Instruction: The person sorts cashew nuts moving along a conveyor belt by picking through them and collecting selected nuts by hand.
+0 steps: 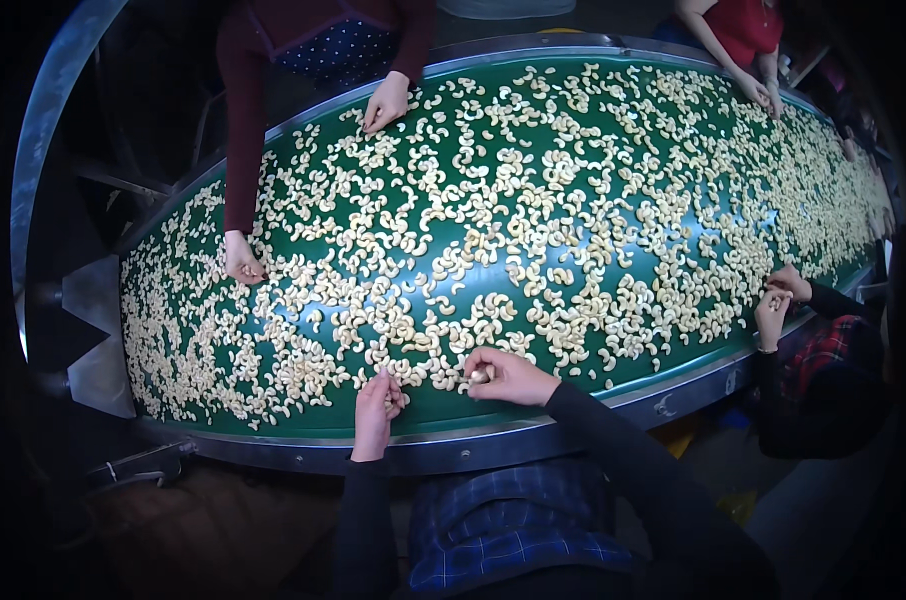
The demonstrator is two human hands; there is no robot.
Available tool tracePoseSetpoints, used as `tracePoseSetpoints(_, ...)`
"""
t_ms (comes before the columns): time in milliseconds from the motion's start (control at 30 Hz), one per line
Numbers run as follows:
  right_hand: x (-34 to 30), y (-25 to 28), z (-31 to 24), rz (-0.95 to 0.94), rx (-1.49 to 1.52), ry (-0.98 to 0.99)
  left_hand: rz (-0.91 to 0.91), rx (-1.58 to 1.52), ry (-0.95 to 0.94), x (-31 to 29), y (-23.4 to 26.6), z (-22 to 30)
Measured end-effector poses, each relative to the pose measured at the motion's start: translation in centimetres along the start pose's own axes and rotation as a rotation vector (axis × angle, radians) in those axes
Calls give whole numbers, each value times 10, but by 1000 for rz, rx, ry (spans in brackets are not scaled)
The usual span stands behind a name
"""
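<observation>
Pale cashew nuts [573,320] lie scattered over a green conveyor belt [433,418]. At the belt's near edge, my left hand [372,418] has its fingers curled inward with the tips close to the nuts; what it holds, if anything, is hard to make out. To its right, my right hand [513,379] is closed with thumb and fingers around cashew nuts [481,375], pale pieces of which show between them. Both hands are low over the belt, a short gap apart.
A metal rim [465,453] runs along the belt's near side. Across the belt, a co-worker's hands [386,102] reach over the nuts; another co-worker's hands [758,93] are at far right. A neighbour's hands [776,308] work to my right. Metal plates [98,380] stand at the left end.
</observation>
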State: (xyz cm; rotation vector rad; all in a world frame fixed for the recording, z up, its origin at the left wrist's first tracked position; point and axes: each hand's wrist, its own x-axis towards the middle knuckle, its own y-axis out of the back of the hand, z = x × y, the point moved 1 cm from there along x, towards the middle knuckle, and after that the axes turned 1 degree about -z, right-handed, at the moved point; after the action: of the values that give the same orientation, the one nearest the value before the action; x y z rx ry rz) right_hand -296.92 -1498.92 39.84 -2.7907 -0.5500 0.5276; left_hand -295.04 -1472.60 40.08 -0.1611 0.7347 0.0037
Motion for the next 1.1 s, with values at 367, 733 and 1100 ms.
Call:
tracePoseSetpoints(367, 14, -26, 11, 305, -891, 94, 276, 1359, -557, -19, -19, -1)
tracePoseSetpoints(733, -32, -41, -46, 175, -520, 275, -390, -146, 273, -26, -62, -13)
tracePoseSetpoints(1100, -64, 102, -31, 371, -990, 43, -700, -653, 537, -31, -153, -61)
